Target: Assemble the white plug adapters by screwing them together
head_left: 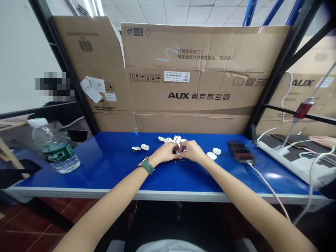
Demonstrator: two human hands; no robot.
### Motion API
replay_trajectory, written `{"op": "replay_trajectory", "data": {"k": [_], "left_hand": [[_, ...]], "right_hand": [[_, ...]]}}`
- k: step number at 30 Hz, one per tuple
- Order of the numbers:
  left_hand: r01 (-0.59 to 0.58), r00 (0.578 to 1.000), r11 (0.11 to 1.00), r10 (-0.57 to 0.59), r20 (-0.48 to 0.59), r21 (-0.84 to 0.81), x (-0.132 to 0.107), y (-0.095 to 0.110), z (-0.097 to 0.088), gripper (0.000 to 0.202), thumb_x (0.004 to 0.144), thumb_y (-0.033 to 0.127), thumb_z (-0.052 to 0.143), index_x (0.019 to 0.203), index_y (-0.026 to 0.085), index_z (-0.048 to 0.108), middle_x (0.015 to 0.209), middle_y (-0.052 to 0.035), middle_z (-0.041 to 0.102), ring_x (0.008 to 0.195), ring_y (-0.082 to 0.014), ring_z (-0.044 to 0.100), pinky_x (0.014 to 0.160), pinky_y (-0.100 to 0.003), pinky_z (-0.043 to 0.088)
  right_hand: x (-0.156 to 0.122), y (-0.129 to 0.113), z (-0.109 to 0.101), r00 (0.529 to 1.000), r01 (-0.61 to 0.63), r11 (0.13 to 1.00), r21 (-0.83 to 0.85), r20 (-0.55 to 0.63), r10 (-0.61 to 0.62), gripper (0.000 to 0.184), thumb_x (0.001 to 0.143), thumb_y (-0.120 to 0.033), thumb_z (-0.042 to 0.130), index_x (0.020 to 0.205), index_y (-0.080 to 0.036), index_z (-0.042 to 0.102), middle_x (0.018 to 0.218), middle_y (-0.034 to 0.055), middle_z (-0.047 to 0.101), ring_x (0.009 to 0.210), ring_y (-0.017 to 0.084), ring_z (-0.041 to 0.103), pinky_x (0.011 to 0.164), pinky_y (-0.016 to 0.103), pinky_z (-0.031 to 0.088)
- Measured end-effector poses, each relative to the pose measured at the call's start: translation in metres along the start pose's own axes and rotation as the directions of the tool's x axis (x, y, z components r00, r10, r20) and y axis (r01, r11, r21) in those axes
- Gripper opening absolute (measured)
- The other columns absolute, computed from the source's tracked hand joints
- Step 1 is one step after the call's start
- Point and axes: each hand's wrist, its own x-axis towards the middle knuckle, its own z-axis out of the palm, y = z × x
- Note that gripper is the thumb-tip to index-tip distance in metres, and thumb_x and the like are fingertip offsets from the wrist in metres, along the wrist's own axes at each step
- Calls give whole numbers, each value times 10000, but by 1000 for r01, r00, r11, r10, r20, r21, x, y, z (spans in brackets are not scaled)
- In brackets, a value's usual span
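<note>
At the middle of the blue table, my left hand (168,152) and my right hand (193,150) meet, fingers pinched together. Between their fingertips is a small white plug part (178,153), mostly hidden. Just behind the hands lies a small pile of white plug parts (176,138), some with metal pieces showing. Left of my left hand are a white plug part with prongs (135,148) and another white plug part (145,147). Tiny brass-coloured bits (181,160) lie below my fingers. A green-banded watch (147,165) is on my left wrist.
Two smooth white pieces (211,155) lie right of my right hand. Farther right are a blurred-out dark device (241,152) with a white cable and a power strip (282,150). A water bottle (54,148) stands at the left. Cardboard (199,105) walls the back.
</note>
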Motion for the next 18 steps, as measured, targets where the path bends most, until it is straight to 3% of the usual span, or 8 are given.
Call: {"op": "replay_trajectory", "data": {"k": [5,10,18], "left_hand": [[17,1000,1000,-17,-12,1,0,-1,0,347,700,387,886,917,171,722,902,-45,752,744,-196,649,679,-287,463],[32,999,999,-32,-2,-3,0,0,1,368,706,392,886,955,168,734,912,-47,752,749,-196,650,679,-286,464],[31,1000,1000,-31,-5,-4,0,0,2,367,726,415,875,947,168,717,903,-47,748,757,-198,655,694,-288,470]], "right_hand": [[3,9,4,998,67,995,78,-17,-66,45,727,-173,756,752,-211,760,762,20,768,727,181,687,657,242,431],[4,9,-2,999,39,998,45,7,-40,41,739,-192,754,764,-211,781,762,30,770,726,196,693,681,260,443],[4,15,-10,984,177,982,60,26,-179,133,809,-167,681,864,-213,794,934,52,778,879,209,705,788,268,472]]}}
